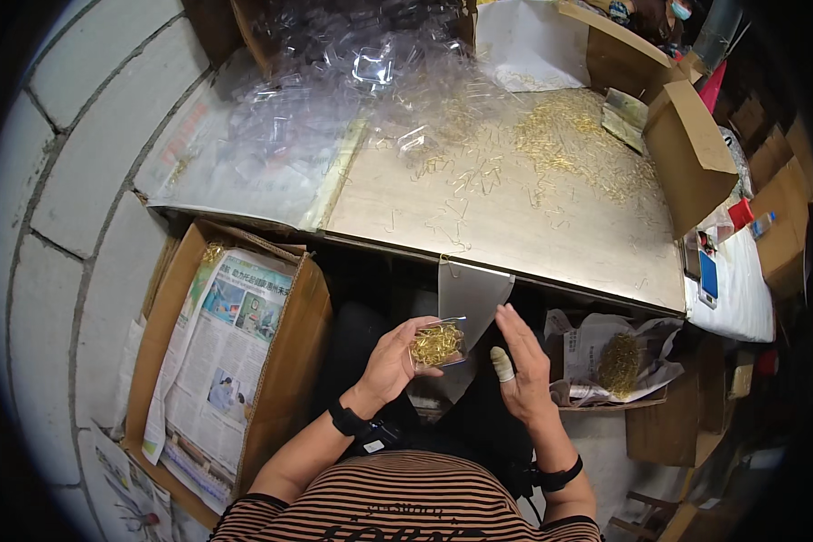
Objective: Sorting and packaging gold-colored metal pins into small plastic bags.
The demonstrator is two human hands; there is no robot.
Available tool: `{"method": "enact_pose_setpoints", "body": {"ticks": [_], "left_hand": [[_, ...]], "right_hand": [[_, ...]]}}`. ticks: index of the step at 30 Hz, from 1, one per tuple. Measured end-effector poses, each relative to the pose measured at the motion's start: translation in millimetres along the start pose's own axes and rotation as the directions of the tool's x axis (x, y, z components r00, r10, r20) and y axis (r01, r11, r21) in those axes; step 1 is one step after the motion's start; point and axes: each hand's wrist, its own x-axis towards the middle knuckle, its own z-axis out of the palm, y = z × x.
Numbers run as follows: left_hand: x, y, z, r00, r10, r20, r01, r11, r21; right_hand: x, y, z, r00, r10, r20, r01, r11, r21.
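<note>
My left hand [388, 363] is closed around a small clear plastic box [463, 327], held above my lap in front of the table's edge. Inside the box lies a heap of small gold-coloured wire pieces [437, 345], too small to tell whether they are pins or clips. My right hand [528, 379] is held up a short way to the right of the box, not touching it. Its fingers are stretched out with nothing in them, and the thumb is wrapped in pale tape [502, 364].
Gold wire pieces [551, 135] lie scattered over the table [515, 244]. A pile of clear plastic boxes [307, 104] covers its far left. A newspaper-lined cardboard box [285, 361] stands at my left. On the right, a paper-lined carton [576, 361] holds more gold pieces.
</note>
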Motion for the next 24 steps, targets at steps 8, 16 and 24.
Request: {"method": "enact_pose_setpoints", "body": {"ticks": [8, 16, 24], "left_hand": [[-4, 0, -2, 0.999, 0.02, -0.043, -0.011, 0.983, 0.185], [-8, -5, -4, 0.998, 0.009, -0.063, 0.007, 0.971, 0.239], [-13, 20, -3, 0.968, -0.071, 0.241, 0.14, 0.949, -0.283]], "right_hand": [[-17, 21, 37, 0.856, 0.454, 0.248, -0.482, 0.525, 0.702], [-3, 10, 65, 0.817, 0.48, 0.321, -0.566, 0.556, 0.608], [1, 12, 68, 0.837, 0.47, 0.279, -0.522, 0.533, 0.666]]}}
